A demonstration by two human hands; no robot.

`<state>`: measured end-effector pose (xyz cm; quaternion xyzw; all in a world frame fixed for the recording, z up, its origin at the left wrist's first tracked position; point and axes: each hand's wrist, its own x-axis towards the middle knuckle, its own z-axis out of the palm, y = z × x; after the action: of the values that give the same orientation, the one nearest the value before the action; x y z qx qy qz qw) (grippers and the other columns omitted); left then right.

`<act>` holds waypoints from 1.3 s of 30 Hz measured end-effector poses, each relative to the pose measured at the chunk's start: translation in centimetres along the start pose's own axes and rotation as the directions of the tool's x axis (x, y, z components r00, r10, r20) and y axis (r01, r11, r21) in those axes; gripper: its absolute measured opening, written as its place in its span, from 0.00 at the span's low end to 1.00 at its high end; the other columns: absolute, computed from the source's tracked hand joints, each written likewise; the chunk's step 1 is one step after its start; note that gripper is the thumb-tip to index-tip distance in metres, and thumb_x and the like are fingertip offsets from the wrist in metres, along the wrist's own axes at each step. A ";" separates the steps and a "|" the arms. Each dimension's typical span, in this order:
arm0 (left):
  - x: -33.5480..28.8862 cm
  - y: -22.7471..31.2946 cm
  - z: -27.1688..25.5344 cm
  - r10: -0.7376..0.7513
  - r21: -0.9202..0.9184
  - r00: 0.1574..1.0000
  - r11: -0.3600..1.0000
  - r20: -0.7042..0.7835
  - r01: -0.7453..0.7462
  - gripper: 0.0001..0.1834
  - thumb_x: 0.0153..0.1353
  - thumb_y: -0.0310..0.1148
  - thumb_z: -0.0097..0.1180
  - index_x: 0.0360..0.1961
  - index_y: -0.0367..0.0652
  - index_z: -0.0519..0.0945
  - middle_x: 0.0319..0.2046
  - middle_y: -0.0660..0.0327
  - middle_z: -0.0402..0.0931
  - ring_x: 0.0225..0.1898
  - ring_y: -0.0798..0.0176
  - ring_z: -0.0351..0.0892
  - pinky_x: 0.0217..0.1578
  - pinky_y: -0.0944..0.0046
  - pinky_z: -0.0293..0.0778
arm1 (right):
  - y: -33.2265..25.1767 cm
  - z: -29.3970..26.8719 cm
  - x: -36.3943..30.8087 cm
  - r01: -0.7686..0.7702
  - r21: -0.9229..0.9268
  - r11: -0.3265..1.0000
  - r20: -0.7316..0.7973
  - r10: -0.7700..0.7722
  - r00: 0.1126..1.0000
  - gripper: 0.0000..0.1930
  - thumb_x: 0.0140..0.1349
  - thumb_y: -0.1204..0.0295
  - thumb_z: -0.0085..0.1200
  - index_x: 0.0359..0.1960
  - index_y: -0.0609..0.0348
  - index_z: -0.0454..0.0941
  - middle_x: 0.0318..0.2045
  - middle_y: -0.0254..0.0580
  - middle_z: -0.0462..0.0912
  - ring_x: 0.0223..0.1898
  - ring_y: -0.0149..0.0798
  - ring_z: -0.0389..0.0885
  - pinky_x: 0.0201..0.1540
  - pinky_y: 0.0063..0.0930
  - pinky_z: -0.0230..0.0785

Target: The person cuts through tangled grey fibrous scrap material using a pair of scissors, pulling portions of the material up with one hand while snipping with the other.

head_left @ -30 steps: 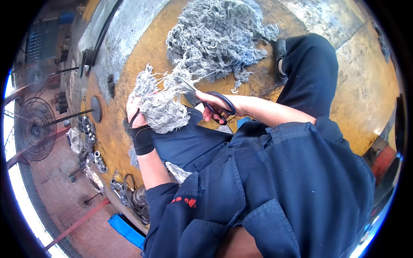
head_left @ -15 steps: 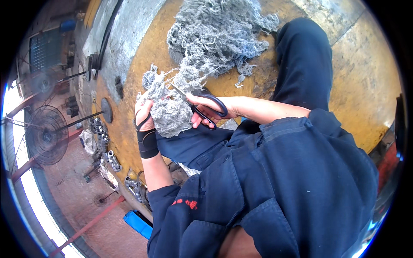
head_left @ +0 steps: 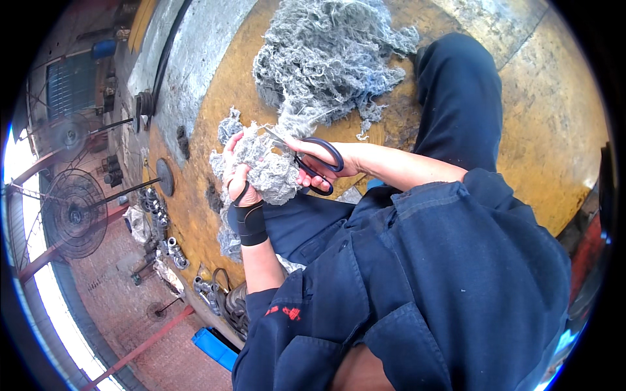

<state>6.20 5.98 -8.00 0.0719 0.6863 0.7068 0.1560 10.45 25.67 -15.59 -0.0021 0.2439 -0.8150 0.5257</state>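
While the shaggy grey heap [head_left: 329, 62] lay on the yellow-brown surface [head_left: 554, 111], a smaller clump [head_left: 274, 173] of similar fibre was between the person's hands, on the near side of the heap and somewhat to its left. The left hand [head_left: 243, 186] grasped the clump, its thumb on the near face and its other fingers spread along the far left edge. The right hand [head_left: 316, 151], also on the near side of the heap, had its fingers hooked through the dark handles of a pair of scissors [head_left: 340, 159]. The handle loops stood apart, and a blade pointed at the clump's upper edge; whether the blades gripped any strand I could not tell.

The step in hand looked like snipping at tangled fibre. The next move, as I judged it, called for a steady left grip, blades kept clear of the left fingertips, and a check on whether the loose fibre [head_left: 297, 120] at the heap's near edge joined the clump, which was unclear.

The clump was pale grey, matted and ragged, with frayed threads round its border. It seemed soft and springy, likelier to snag than to part cleanly.
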 end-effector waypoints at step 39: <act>6.4 -9.4 -3.2 -0.220 -0.518 0.935 0.786 0.277 0.338 0.23 0.66 0.41 0.36 0.50 0.33 0.71 0.45 0.49 0.75 0.45 0.53 0.75 0.48 0.55 0.73 | -1.1 1.4 -2.8 0.093 0.285 0.954 -0.005 -0.095 0.995 0.40 0.53 0.25 0.30 0.20 0.56 0.62 0.14 0.28 0.59 0.14 0.24 0.57 0.15 0.17 0.52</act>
<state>0.36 5.09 -18.24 -0.0082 0.4336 0.8336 0.3421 11.16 27.92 -13.25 0.0585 0.1215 -0.8656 0.4822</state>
